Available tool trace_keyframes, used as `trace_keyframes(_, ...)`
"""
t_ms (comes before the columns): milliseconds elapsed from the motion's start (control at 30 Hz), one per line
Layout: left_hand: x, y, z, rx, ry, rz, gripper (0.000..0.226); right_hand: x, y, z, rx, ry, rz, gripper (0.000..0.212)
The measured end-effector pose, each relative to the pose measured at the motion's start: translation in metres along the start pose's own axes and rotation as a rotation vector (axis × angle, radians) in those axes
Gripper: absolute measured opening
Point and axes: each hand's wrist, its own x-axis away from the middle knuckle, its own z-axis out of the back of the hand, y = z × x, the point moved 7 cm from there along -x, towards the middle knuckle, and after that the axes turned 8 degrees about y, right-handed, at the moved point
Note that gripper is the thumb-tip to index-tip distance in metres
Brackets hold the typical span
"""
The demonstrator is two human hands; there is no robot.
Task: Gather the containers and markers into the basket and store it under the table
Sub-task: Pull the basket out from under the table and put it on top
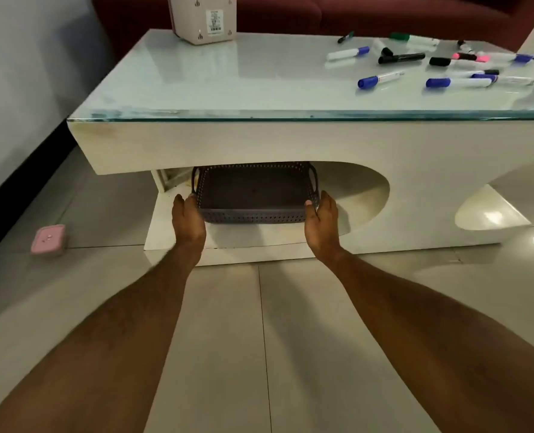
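A dark grey perforated basket [253, 215] sits on the low shelf under the white table [259, 142], with nothing inside it. My left hand [188, 221] grips its near left corner and my right hand [322, 220] grips its near right corner. On the glass tabletop, several markers [379, 79] with blue, black, green and pink caps lie scattered at the right. A pale pink container [203, 17] stands at the table's far left edge. A small pink lidded container [49, 240] rests on the floor to the left.
The table's thick apron overhangs the shelf opening just above the basket. A dark red sofa [353, 10] runs behind the table. A grey wall with a black skirting [15, 195] borders the left. Beige floor tiles [259, 339] stretch under my forearms.
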Motion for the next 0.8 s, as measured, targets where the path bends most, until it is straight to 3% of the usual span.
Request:
trace_keyframes(100, -0.019, -0.011, -0.012, 0.09, -0.018, 0.06, 0.038, -0.016, 0.012, -0.004, -0.036, 0.016, -0.122, 0.047)
trace_keyframes(300, -0.051, -0.036, -0.031, 0.024, 0.007, 0.095, 0.037, -0.047, 0.044, -0.021, -0.163, 0.03, -0.281, 0.057)
trace_keyframes(400, -0.062, -0.04, -0.033, -0.007, 0.07, 0.068, 0.033, -0.055, 0.055, -0.028, -0.282, 0.005, -0.366, 0.055)
trace_keyframes(533, -0.075, -0.041, -0.033, -0.044, 0.099, 0.044, 0.013, -0.063, 0.064, -0.036, -0.325, -0.045, -0.414, 0.045)
trace_keyframes(800, -0.074, -0.041, -0.029, -0.076, 0.132, 0.062, 0.032, -0.062, 0.067, -0.042, -0.237, -0.059, -0.371, 0.032)
